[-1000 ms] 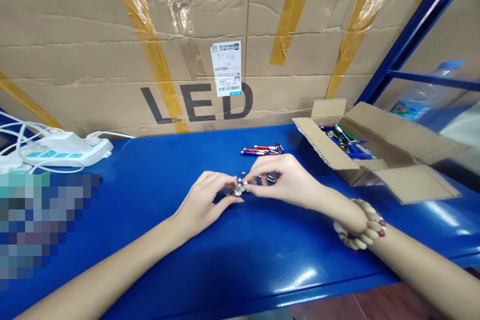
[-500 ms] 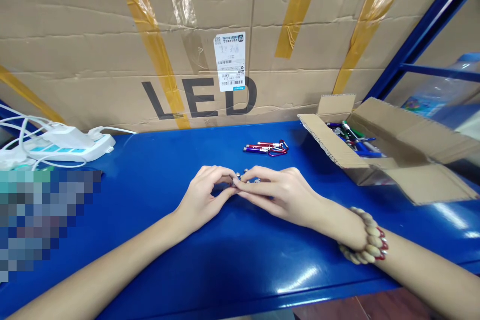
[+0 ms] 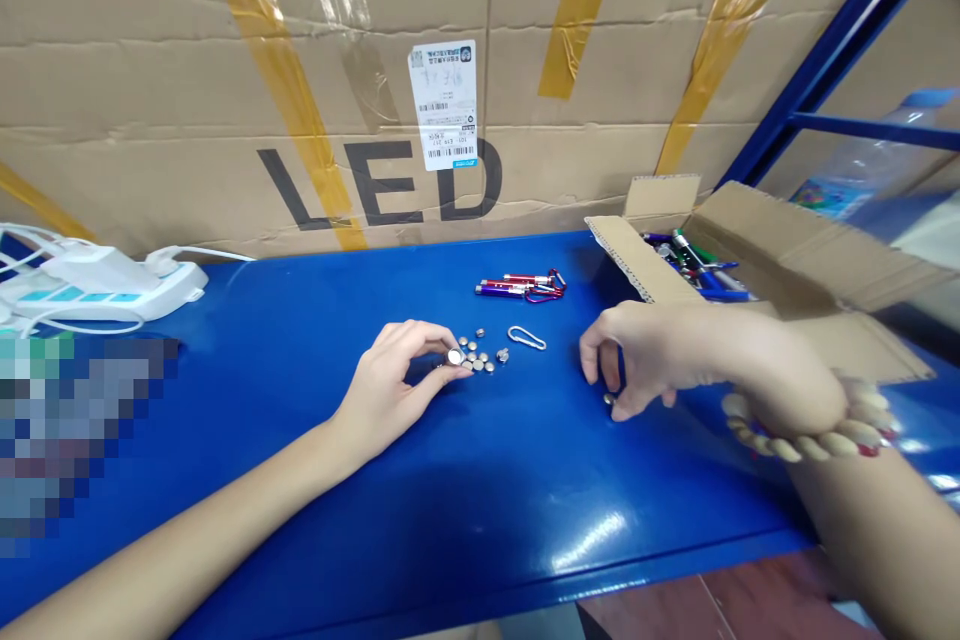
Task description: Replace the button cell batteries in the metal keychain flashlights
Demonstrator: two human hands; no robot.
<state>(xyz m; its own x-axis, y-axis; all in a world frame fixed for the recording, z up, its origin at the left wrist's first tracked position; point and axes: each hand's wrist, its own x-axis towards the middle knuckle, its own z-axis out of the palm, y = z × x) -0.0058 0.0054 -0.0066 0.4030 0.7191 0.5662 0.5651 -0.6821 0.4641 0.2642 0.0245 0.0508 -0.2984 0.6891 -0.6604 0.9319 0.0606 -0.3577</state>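
Note:
My left hand (image 3: pixel 401 380) is closed in a pinch on a small silver part with a round, pale end (image 3: pixel 454 357). Its fingertips are at the edge of a cluster of button cells (image 3: pixel 478 365) lying on the blue table. To the right, my right hand (image 3: pixel 641 360) reaches low over the table, its fingers curled. A small dark and brassy piece (image 3: pixel 608 400) shows by its thumb, and the fingers hide most of what is there. Between the hands lie a silver carabiner clip (image 3: pixel 527 337) and a small metal fitting (image 3: pixel 503 356).
Red and purple penlights (image 3: pixel 517 287) with clips lie farther back. An open carton (image 3: pixel 637 260) holding several more pens stands at the right. At the left are a white power strip (image 3: pixel 112 290) with cables and a blurred-out patch. A large LED carton (image 3: pixel 337 100) walls the back.
My right hand has parted from the left and moved right, toward the carton's near side. The button cells and carabiner are now uncovered. The view has shifted slightly.

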